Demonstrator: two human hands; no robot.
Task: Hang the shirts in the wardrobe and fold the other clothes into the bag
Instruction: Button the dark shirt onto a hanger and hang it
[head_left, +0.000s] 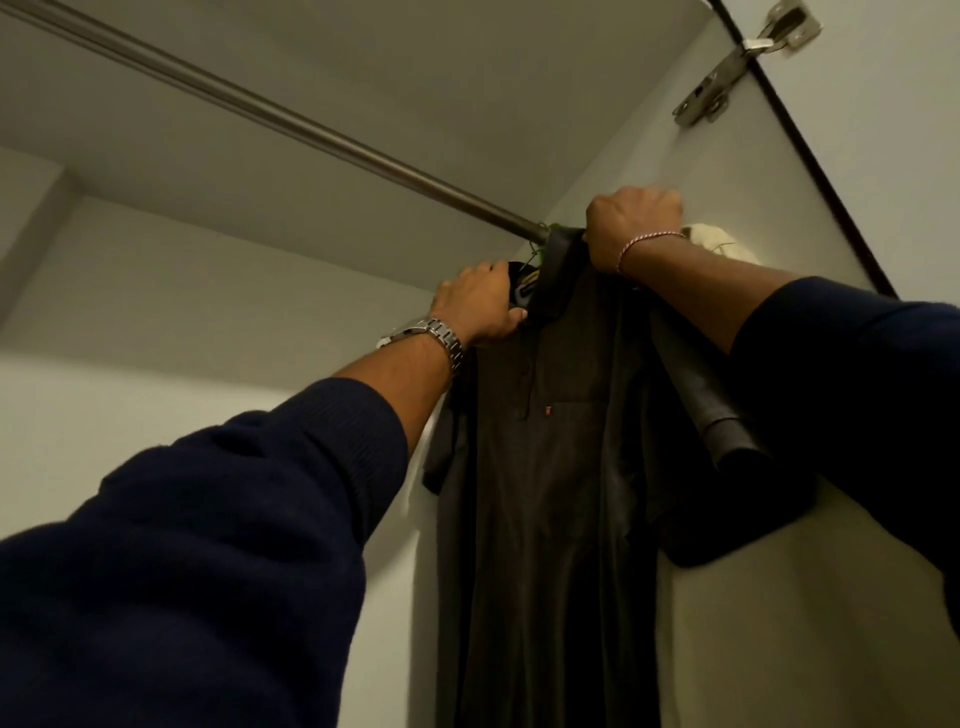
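Hanging on wardrobe rail, dark shirt (both hands gripping collar)

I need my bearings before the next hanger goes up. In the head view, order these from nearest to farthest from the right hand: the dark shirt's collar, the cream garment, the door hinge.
1. Dark shirt's collar: under the right hand, which grips it.
2. Cream garment: just beyond the wrist, on the right.
3. Door hinge: far up, top right.

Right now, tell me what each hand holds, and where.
Left hand grips the dark shirt at its collar; right hand grips its other shoulder, near the rail.
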